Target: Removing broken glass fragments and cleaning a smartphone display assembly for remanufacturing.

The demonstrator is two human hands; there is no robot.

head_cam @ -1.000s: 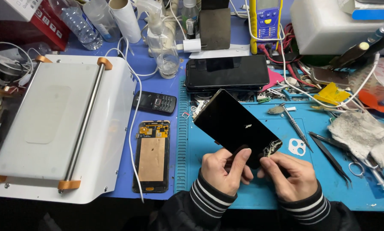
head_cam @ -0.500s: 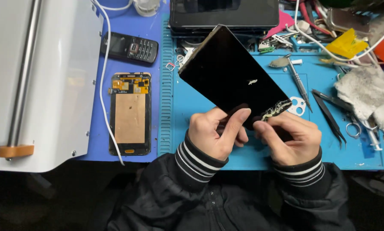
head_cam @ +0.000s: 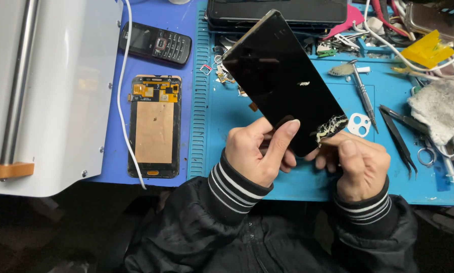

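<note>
While both hands grip, glossy black screen cracked

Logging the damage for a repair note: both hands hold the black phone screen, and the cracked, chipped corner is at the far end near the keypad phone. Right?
Not quite. In the head view the crack sits at the near corner of the black phone screen, by the right hand. The left hand grips beside it.

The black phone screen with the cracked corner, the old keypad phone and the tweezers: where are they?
Black phone screen (head_cam: 282, 81), head view, middle of the glass.
Keypad phone (head_cam: 156, 43), head view, between display and keys.
Tweezers (head_cam: 397, 132), head view, along the arms.
</note>
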